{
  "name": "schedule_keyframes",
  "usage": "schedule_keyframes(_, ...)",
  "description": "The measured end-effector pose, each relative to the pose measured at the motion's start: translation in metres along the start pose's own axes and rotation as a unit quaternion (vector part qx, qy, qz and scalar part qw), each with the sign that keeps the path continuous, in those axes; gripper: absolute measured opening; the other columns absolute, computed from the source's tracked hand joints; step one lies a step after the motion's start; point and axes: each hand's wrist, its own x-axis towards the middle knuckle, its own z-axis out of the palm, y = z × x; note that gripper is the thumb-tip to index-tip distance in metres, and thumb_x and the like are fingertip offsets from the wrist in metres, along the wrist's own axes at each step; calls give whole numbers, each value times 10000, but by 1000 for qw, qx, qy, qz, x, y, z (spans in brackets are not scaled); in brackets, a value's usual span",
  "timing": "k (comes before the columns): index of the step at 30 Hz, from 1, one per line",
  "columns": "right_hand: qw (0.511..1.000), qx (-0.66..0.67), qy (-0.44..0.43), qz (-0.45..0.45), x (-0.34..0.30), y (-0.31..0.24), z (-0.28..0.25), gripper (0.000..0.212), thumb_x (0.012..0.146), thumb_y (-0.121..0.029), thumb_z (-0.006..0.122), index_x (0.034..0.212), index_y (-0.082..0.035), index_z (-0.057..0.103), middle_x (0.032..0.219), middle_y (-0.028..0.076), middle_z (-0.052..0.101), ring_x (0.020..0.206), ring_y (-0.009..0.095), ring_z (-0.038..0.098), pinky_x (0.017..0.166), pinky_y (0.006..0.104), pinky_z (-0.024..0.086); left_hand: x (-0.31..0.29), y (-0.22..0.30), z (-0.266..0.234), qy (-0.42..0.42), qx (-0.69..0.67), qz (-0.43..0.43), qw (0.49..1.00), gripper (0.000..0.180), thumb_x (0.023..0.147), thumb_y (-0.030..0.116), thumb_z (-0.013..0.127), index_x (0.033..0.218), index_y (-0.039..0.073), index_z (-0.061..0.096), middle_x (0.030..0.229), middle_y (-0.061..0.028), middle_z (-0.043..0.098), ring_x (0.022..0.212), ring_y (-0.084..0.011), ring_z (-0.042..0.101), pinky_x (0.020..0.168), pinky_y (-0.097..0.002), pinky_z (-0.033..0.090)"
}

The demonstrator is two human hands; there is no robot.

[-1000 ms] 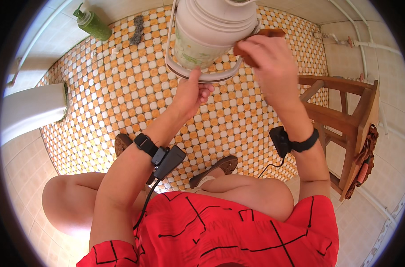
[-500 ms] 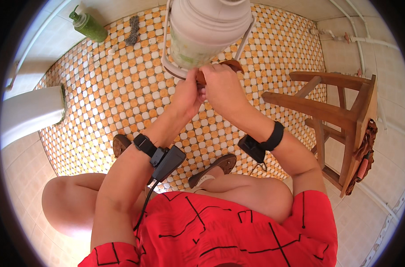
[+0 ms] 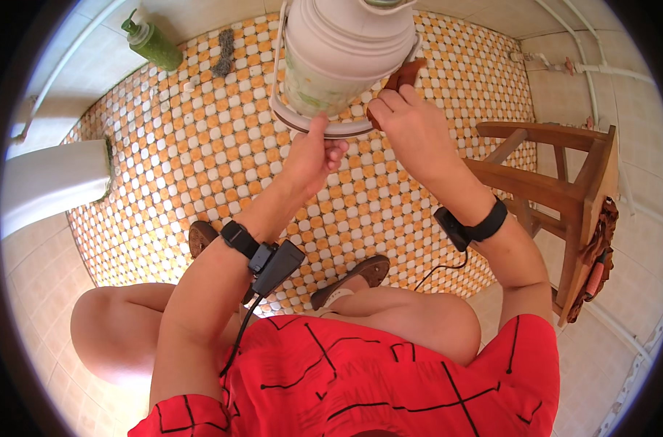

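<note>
A white thermos flask (image 3: 349, 44) with a faint green pattern stands on the tiled floor ahead of me, its top cut off by the picture's edge. Its carrying handle (image 3: 352, 130) hangs down on the side toward me. My left hand (image 3: 311, 156) grips that handle near its middle, thumb on top and fingers curled beneath. Farther right along the handle, my right hand (image 3: 417, 130) is closed on a brown cloth (image 3: 408, 74) wrapped against it. Part of the cloth sticks out past the fingers, beside the flask.
At right stands a brown wooden stool (image 3: 550, 178) on its side, with a crumpled brown cloth (image 3: 601, 237) at its seat. A green pump bottle (image 3: 156, 47) and a grey scrubber (image 3: 223, 54) lie far left. A white fixture (image 3: 58, 178) juts in at left; pipes (image 3: 615, 70) line the right wall.
My right hand has slid rightward along the handle with the brown cloth, away from my left hand. The left hand stays at the handle. The flask has shifted slightly.
</note>
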Motion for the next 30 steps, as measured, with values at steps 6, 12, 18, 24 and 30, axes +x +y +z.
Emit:
schedule_keyframes(6, 991, 125, -11, 50, -4, -21, 21, 210, 708, 16, 602, 915, -15, 617, 858, 119, 609, 840, 286, 572, 716, 369, 493, 3, 2, -1, 11, -31, -4, 999, 269, 997, 280, 424, 927, 26, 474, 721, -76, 538, 542, -79, 391, 446, -204, 322)
schedule_keyframes(12, 960, 264, 13, 93, -1, -35, 33, 172, 718, 8, 611, 889, -10, 614, 873, 104, 620, 899, 300, 568, 733, 371, 510, 5, -1, 1, 16, -34, -2, 999, 264, 984, 280, 435, 916, 30, 487, 728, -66, 534, 536, -75, 383, 439, -198, 316)
schedule_keyframes(18, 998, 67, -7, -7, -5, -4, 2, 107, 716, -25, 619, 822, -26, 631, 815, 71, 605, 869, 236, 554, 718, 321, 508, 8, 3, 2, 37, -17, -9, 999, 269, 983, 280, 424, 915, 28, 489, 739, -76, 543, 530, -74, 384, 425, -197, 307)
schedule_keyframes(24, 975, 198, 13, 100, 4, -41, 33, 99, 708, -26, 610, 806, -15, 616, 824, 125, 621, 870, 278, 559, 737, 354, 504, 7, 1, 4, 27, -21, -13, 999, 296, 983, 295, 427, 907, 17, 492, 741, -73, 547, 530, -71, 382, 426, -199, 302)
schedule_keyframes(30, 973, 226, 6, 54, 0, -21, 11, 178, 745, 19, 564, 904, -26, 629, 817, 112, 632, 833, 301, 566, 735, 376, 484, 7, 6, -9, 7, 7, -9, 1000, 312, 982, 308, 442, 927, 3, 483, 725, -70, 545, 533, -73, 381, 441, -208, 303)
